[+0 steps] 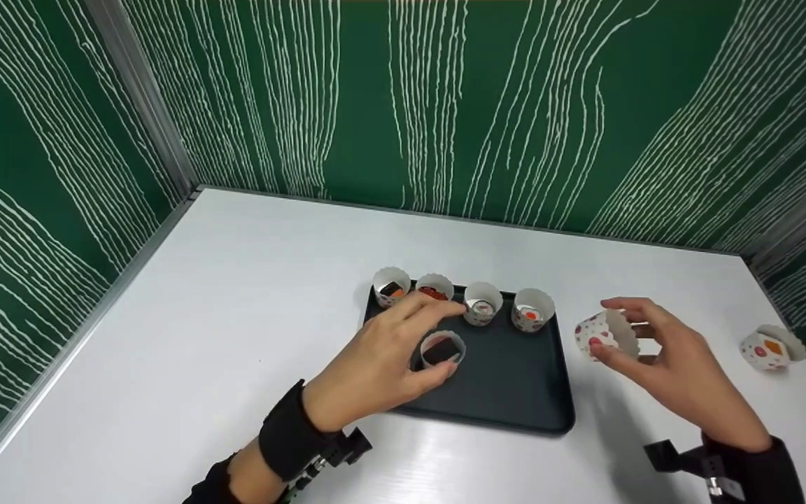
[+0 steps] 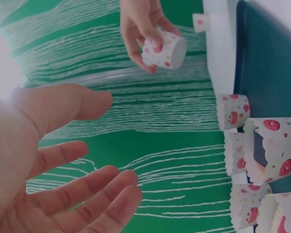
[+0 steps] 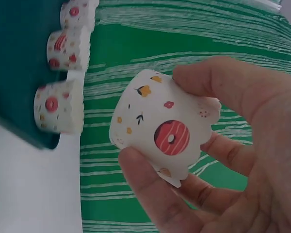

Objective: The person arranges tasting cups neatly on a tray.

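Note:
My right hand [image 1: 686, 367] pinches a patterned paper baking cup [image 3: 157, 121] between thumb and fingers, in the air right of the dark tray [image 1: 508, 392]. The cup is tilted, its scalloped rim towards my palm; its contents are hidden. Over the tray's left side hovers my left hand [image 1: 385, 353], its fingers loosely spread and holding nothing in the left wrist view. Beyond it in the head view shows a baking cup [image 1: 443, 341] with a dark piece inside. Along the tray's far edge stand several more cups, including one with a small white-and-orange piece [image 1: 531, 315].
Another baking cup [image 1: 767, 350] with an orange patch lies tilted at the white table's right side. A further cup [image 2: 282, 216] shows at the left wrist view's lower right corner. Green panels with white lines [image 1: 368, 140] enclose the table [image 1: 284, 245].

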`<state>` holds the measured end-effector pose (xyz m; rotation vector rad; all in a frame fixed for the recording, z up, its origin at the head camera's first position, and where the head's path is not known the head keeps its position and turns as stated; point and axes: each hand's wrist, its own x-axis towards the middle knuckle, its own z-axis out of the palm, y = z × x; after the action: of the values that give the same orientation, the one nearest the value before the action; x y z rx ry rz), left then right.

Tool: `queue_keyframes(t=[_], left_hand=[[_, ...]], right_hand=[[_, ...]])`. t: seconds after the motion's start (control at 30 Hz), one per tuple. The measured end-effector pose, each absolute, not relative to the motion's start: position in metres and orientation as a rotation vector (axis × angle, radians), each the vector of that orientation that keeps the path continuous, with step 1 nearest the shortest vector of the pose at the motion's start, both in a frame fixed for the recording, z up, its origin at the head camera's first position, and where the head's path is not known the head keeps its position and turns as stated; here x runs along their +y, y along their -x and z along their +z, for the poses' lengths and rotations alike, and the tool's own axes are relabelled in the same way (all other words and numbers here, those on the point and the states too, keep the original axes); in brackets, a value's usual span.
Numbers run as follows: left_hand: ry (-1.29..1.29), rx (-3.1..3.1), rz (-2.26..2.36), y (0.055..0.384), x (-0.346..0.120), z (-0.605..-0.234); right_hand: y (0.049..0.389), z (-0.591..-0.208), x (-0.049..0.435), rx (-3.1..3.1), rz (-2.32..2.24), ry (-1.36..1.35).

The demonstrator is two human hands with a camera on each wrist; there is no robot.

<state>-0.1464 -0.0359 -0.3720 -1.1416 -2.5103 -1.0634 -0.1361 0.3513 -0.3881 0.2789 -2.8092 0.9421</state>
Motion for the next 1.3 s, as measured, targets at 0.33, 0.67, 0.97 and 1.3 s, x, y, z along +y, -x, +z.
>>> queue_keyframes(t=[0.33,0.67,0.97,1.3], left_hand=[[1.177,-2.533,-1.067,0.144,-0.032,-0.375],[1.195,-2.525,-1.067,0.143,-0.029,-0.375],[1.232,-2.493,-1.103,0.141,-0.025,-0.377],[1.253,-2.49,-1.09,0.139,-0.021,-0.379]], right_hand=[[0.12,-0.38,0.32,-2.815,0.974,-0.334],[0.111,-0.366,0.295,-2.781,0.971,-0.419],[0.106,-0.356,0.272,-2.736,1.057,-0.566],[0.106,-0.356,0.246,-2.776,1.132,-0.632]])
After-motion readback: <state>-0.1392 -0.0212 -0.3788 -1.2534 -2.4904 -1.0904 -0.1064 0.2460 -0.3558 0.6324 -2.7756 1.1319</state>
